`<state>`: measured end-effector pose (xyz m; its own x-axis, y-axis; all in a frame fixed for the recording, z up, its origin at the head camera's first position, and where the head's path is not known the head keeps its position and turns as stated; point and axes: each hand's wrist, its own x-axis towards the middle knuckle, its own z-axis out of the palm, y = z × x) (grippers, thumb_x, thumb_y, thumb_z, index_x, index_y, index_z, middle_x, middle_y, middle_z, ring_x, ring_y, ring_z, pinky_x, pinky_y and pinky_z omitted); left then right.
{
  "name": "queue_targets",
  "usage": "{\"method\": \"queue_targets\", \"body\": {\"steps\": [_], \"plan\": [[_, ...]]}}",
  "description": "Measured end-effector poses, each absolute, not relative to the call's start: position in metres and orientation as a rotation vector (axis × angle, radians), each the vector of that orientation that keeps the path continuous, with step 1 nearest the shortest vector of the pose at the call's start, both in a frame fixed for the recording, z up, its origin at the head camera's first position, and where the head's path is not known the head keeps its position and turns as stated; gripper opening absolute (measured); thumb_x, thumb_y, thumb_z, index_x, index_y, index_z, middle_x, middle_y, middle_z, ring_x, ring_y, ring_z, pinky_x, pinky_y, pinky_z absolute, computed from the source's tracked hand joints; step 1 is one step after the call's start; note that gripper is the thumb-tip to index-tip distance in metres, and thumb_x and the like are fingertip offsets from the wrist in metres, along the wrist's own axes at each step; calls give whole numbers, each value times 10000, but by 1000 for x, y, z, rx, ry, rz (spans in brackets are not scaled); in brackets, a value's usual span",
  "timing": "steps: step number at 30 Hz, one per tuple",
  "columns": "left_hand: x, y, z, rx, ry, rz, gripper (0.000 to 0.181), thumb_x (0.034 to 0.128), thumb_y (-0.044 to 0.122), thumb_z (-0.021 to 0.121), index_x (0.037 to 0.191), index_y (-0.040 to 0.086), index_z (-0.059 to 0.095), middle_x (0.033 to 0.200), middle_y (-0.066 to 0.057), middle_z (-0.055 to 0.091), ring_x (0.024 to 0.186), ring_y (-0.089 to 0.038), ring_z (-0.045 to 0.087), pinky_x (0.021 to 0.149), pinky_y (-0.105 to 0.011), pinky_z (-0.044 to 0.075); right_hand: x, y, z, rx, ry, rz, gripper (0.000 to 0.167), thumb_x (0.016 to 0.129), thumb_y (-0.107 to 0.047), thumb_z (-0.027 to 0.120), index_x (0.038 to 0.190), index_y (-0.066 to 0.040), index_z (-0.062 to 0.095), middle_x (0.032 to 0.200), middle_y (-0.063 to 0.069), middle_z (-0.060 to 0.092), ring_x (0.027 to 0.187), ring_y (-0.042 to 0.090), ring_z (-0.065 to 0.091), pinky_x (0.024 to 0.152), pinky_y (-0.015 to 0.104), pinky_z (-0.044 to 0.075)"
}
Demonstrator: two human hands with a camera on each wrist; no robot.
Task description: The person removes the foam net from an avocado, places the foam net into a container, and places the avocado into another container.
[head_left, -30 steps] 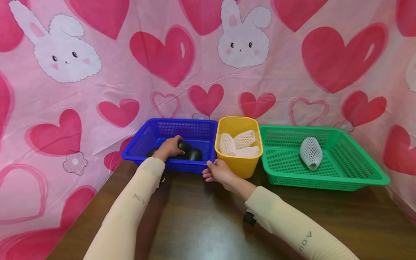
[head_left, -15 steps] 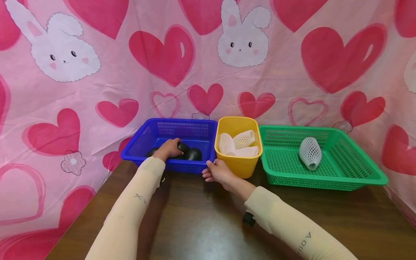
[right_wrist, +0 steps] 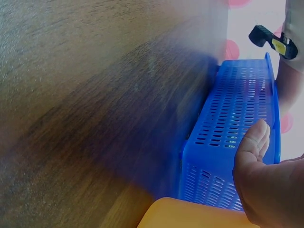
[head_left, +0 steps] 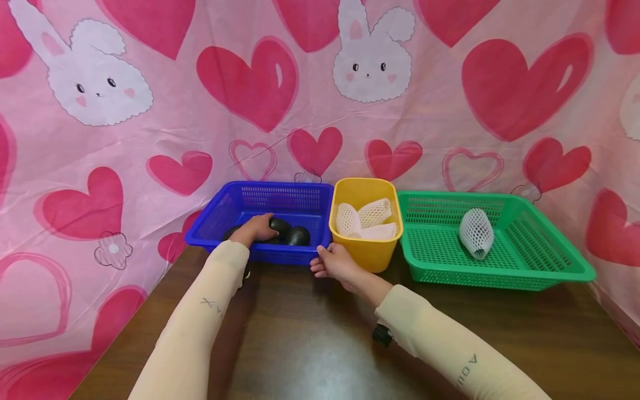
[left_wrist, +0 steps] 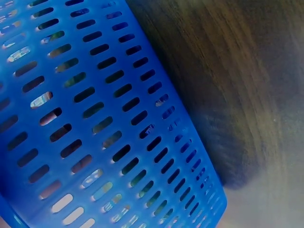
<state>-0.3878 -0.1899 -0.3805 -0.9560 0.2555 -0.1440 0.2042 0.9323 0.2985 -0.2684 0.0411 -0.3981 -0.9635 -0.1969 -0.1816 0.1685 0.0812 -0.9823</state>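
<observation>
My left hand (head_left: 256, 228) reaches into the blue basket (head_left: 287, 256), its thumb and fingers around a dark avocado (head_left: 280, 226). Beside that one lies another avocado (head_left: 298, 236), and more dark fruit shows partly behind the hand. At the basket's front right corner, my right hand (head_left: 337, 262) holds the rim, the thumb on top and the fingers against the outer wall. The right wrist view shows this hand (right_wrist: 266, 175) at the slotted wall of the basket (right_wrist: 237, 102). Only the basket's outer wall (left_wrist: 104, 118) appears in the left wrist view; the left hand is hidden there.
A yellow bin (head_left: 367, 255) holding several white foam net sleeves (head_left: 376, 213) stands right of the blue basket. Farther right, a green basket (head_left: 435, 250) contains one dark fruit in a foam net (head_left: 476, 232). All stand on a brown wooden table (head_left: 300, 333) before a pink heart-patterned cloth (head_left: 320, 100).
My left hand has shifted very slightly left inside the blue basket, still at the avocado. The right hand keeps its place on the rim. The head view has shifted a little.
</observation>
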Motion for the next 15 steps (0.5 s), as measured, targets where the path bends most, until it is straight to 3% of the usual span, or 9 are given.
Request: {"method": "queue_targets", "body": {"steps": [5,11,15], "plan": [[-386,-191,-378,358,2899,444,716,933,241,601,1456,-118,270,1435,-341,361,1335,-457,338,1101,-501,267,-268,42,-398,-28,2097,-1959,302,1052,-164,426,1150,117,480,867,165,651,781,277,667,676,310,569],[-382,-191,-372,369,2908,433,736,929,250,603,1461,-119,254,1447,-345,337,1354,-462,298,1115,-500,237,-268,42,-398,-38,2110,-1951,308,1053,-163,424,1158,123,474,874,168,651,849,340,668,674,306,569],[-378,-190,-367,388,2920,425,737,928,250,607,1459,-122,255,1449,-351,328,1363,-472,269,1119,-510,220,-267,42,-398,-33,2110,-1952,312,1054,-164,424,1163,124,466,867,165,647,797,295,668,665,303,569]]}}
